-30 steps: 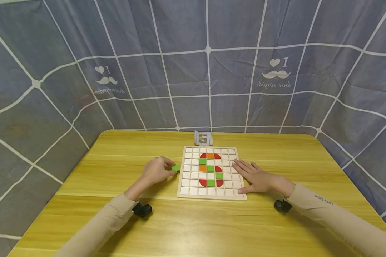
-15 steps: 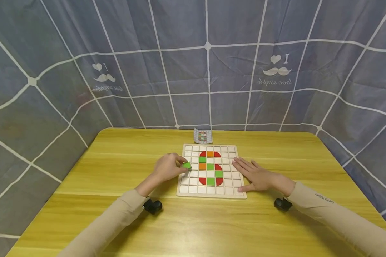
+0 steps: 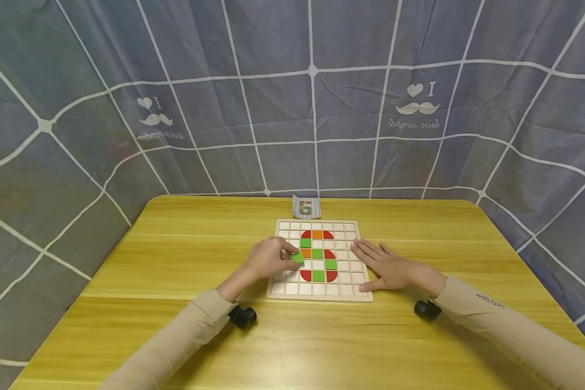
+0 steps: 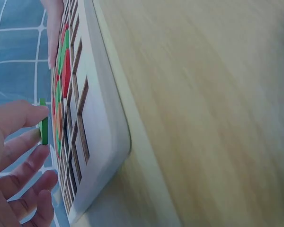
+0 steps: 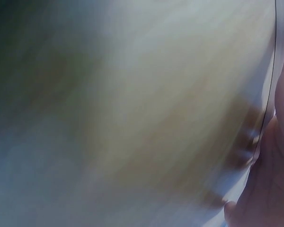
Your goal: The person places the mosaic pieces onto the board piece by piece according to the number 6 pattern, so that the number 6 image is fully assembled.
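A green tile (image 3: 298, 257) is pinched between the thumb and fingers of my left hand (image 3: 268, 258), over the left-middle squares of a pale wooden grid board (image 3: 292, 297). In the left wrist view the green tile (image 4: 43, 122) stands tilted at the fingertips, other fingers loosely bent. Red, orange and green tiles lie in the board's squares in a curved figure; the left hand hides part of the board's left side. My right hand (image 3: 387, 269) rests with fingers spread on the board's right edge. The right wrist view shows only part of this hand (image 5: 270, 184).
A small paper card (image 3: 306, 208) with a printed coloured grid pattern lies just behind the board. The wooden table (image 3: 317, 346) extends around it, backed by a grey curtain (image 3: 278, 108) with white lines. Black wrist cameras hang under both sleeves.
My left hand has carried the green tile rightward, from beside the board's left edge to over its squares near the coloured figure. The right hand has stayed in place on the board.
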`<state>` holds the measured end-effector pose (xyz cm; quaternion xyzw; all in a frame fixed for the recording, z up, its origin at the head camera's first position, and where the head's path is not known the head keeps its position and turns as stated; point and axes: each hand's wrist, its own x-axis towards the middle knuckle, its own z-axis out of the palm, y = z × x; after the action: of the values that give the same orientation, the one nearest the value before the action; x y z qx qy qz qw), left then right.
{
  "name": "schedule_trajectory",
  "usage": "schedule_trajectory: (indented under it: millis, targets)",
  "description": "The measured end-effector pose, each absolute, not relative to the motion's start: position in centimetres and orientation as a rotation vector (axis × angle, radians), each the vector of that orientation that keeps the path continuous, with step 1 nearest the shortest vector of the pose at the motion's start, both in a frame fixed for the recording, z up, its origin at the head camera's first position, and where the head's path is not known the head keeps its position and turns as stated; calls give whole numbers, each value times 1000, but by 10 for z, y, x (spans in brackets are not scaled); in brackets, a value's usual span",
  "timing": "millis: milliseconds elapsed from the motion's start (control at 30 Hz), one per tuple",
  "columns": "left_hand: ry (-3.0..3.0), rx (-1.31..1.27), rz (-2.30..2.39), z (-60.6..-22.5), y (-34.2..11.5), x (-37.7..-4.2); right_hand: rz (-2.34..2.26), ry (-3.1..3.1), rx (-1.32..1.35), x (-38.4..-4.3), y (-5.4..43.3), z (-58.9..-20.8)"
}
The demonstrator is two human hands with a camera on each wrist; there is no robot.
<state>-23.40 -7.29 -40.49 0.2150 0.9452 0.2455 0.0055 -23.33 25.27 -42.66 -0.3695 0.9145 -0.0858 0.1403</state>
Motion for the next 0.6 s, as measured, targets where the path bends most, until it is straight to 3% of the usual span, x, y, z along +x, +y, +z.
schedule_trajectory:
  millis: [600]
  targets:
    - [2914, 847, 691, -410, -61, -235, -277, 2650, -1080, -232, 253, -426]
